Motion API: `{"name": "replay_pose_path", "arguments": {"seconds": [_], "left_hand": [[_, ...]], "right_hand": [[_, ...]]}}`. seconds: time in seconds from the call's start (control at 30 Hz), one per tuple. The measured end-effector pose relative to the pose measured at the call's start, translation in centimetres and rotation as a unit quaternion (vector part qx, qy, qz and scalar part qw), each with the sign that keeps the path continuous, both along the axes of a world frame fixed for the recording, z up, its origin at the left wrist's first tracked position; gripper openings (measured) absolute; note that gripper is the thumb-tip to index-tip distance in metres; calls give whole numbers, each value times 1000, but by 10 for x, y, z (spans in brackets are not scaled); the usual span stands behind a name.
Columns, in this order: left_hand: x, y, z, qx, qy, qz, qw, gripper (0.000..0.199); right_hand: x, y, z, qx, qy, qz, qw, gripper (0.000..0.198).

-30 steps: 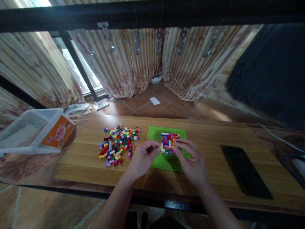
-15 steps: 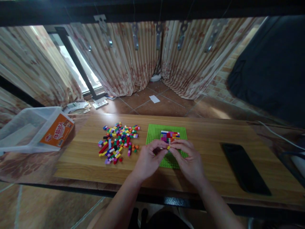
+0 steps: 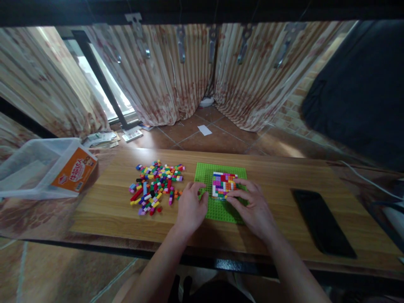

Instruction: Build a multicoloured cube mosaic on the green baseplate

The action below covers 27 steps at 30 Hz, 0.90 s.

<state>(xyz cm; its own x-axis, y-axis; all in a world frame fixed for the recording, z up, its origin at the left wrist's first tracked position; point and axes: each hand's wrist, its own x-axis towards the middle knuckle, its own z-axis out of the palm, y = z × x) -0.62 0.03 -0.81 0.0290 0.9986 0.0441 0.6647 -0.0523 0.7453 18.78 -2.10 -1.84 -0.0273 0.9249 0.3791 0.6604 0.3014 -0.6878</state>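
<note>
A green studded baseplate [image 3: 203, 172] lies on the wooden table, carrying a flat patch of multicoloured toy bricks [image 3: 221, 183] with white along its left side. My right hand [image 3: 252, 204] is over the plate's right part, thumb and forefinger closed at the near edge of the patch on a small yellow brick [image 3: 226, 196], mostly covered by the fingertips. Over the plate's left edge, my left hand [image 3: 192, 206] holds nothing, its thumb and fingers apart. To its left is a loose pile of small bricks [image 3: 158, 181] in many colours.
A clear plastic bin [image 3: 41, 191] with an orange label stands at the far left. A black phone-like slab [image 3: 323, 223] lies on the table [image 3: 277, 176] at the right. A white cable [image 3: 372, 179] runs near the right edge. Striped curtains [image 3: 170, 84] hang beyond.
My hands have parted: the left moved left off the yellow brick and opened. The right keeps the brick, now down at the patch's near edge. More of the patch shows.
</note>
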Motion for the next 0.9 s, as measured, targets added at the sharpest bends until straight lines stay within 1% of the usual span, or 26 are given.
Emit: {"name": "replay_pose_path", "arguments": {"seconds": [0.1,0.27,0.5,0.67,0.9], "left_hand": [[1,-1,-1,-12,27,-12,1000,22],[3,-5,2,-28,58,-39,997,28],[5,-8,2,-16,95,-63,993,30],[6,-9,1,-11,112,-67,991,29],[9,-13,1,-14,128,-64,990,28]], "right_hand": [[-4,2,-2,9,11,-4,1000,10],[-8,5,-7,-6,47,-38,998,7],[-15,8,-9,-24,134,-73,988,8],[-18,8,-10,-44,183,-72,979,10],[-20,10,-14,-51,224,-68,971,8]]}}
